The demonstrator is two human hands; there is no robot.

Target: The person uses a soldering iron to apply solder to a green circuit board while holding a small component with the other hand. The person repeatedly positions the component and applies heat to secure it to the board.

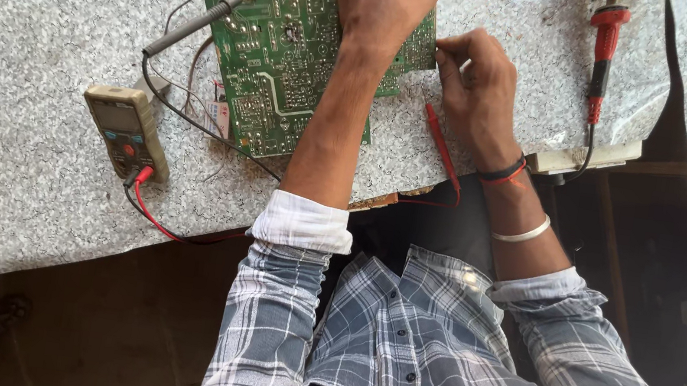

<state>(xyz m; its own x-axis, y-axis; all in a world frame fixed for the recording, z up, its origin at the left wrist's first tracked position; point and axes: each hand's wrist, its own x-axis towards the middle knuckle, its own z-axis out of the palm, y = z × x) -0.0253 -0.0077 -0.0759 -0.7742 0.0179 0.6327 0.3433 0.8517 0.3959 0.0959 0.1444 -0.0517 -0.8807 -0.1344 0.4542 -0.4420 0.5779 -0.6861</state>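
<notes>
Head view shows our green circuit board (290, 56) lying solder-side up on the speckled worktop (32, 24), its long axis tilted slightly, running from near edge to far. Our left hand (384, 2) presses flat on it, arm outstretched. Our right hand (479, 83) curls at its right edge, perhaps pinching it.
</notes>
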